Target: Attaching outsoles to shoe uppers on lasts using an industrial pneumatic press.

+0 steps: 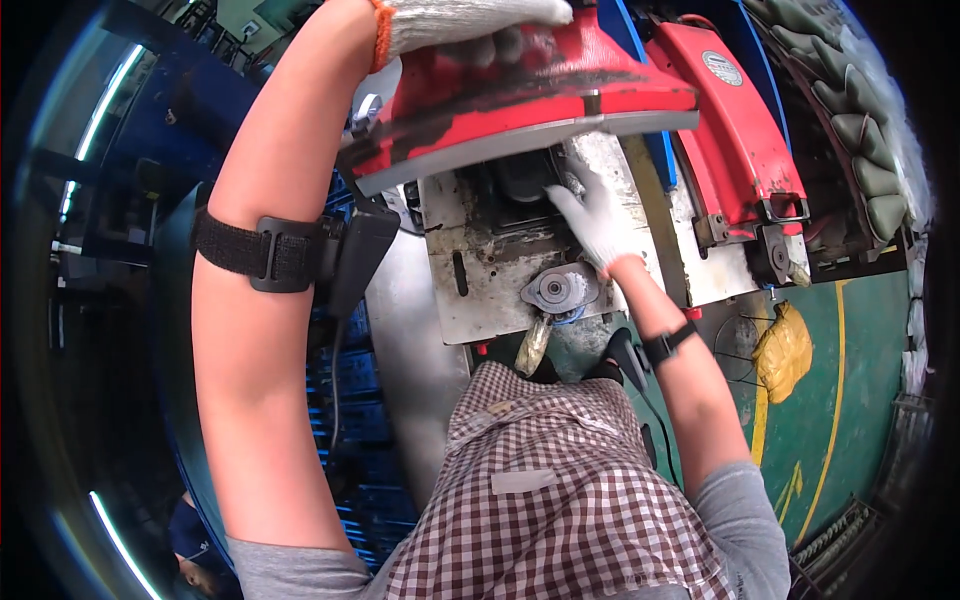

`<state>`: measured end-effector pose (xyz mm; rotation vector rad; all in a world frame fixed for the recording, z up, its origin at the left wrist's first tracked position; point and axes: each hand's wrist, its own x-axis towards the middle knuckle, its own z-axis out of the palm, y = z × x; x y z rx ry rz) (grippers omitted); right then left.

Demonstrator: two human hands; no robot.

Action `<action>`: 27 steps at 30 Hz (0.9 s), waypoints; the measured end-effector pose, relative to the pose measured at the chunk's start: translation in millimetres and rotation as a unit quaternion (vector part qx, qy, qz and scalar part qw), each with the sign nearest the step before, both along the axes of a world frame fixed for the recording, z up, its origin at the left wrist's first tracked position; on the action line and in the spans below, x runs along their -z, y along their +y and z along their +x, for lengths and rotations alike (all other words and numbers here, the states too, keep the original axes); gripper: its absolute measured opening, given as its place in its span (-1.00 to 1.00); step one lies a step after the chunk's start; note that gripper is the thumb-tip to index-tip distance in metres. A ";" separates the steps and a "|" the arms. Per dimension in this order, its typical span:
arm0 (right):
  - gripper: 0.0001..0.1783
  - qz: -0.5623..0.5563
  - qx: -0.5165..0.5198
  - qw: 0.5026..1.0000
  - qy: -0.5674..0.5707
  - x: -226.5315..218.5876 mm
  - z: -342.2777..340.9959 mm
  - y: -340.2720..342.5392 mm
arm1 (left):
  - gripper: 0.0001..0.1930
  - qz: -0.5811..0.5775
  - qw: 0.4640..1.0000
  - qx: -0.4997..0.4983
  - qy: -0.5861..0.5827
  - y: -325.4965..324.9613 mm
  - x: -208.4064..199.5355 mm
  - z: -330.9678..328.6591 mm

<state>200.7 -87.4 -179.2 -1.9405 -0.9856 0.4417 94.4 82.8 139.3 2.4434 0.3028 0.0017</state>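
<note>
- Curved red metal cover with a worn grey lower edge: positioned above the machine bed, overhanging its far part.
- Stained, pale metal base plate: forms the bed below the cover.
- Long red metal housing: located right of the cover.
- Left hand, in a white knit glove with orange cuff: lies on the top of the cover; whether the fingers grip it cannot be told.
- Right hand, in a similar glove: thumb spread from the fingers, beside the block; contact cannot be told.
- Black rounded block: on the base plate, partly under the cover.
- Grey oval metal fitting: at the plate's near edge.
</note>
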 end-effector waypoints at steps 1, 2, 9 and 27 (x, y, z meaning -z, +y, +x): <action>-0.35 0.039 0.031 0.998 0.023 8.0 -6.7 -20.6 | -0.64 0.002 1.000 -0.009 0.000 7.5 -5.6 2.3; -0.43 0.015 0.061 0.997 0.048 1.1 -10.6 -47.3 | -0.62 -0.104 0.982 0.031 0.155 19.3 -9.2 13.9; -0.73 -0.034 0.099 0.983 0.152 51.8 -47.8 -178.4 | -0.61 -0.157 0.971 0.008 0.182 -33.0 99.4 8.1; -0.36 -0.054 -0.261 0.619 0.738 54.9 -106.3 -120.0 | -0.50 0.103 0.981 -0.046 0.159 -91.5 253.2 -20.2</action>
